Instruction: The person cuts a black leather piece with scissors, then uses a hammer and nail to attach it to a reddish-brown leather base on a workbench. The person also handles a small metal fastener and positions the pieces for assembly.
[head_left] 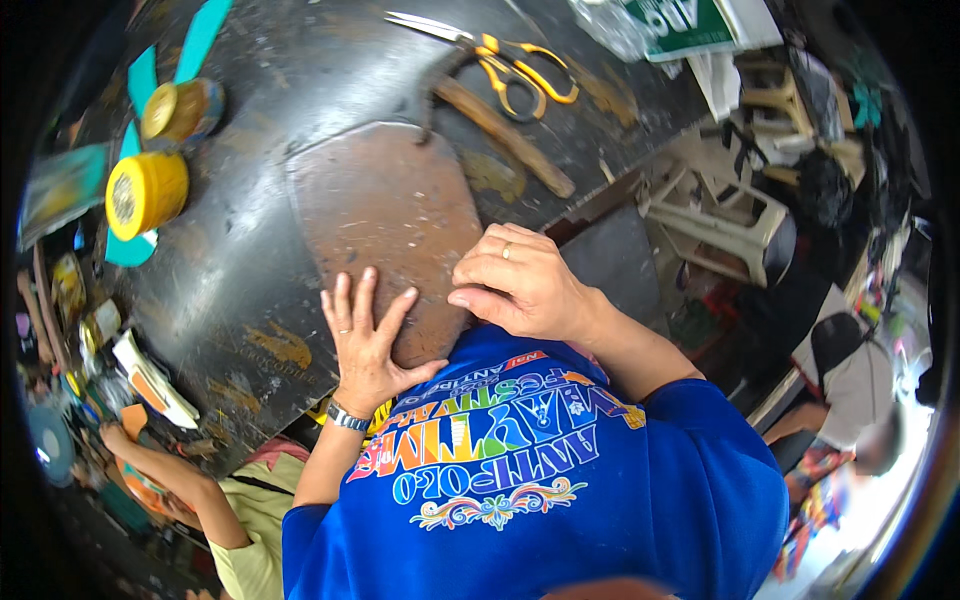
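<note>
A worn brown board [385,200] with rounded corners lies on the dark work table, close against my blue shirt. My left hand [368,350] rests flat on its near left part, fingers spread. At the board's right edge, my right hand [530,285] is closed, with the fingers curled down toward the thumb. Whatever it pinches, if anything, is hidden under the fingers. Just beyond the board lies a hammer [510,140] with a wooden handle. Past the hammer sit scissors [505,75] with yellow-and-black handles, their blades apart.
A yellow jar [155,195] and an amber-coloured jar [180,108] stand at the left among teal strips [200,40]. A green-and-white package [690,25] is at the far right. Beige plastic stools [715,225] stand right of the table. Another person's arm [170,475] reaches in at lower left.
</note>
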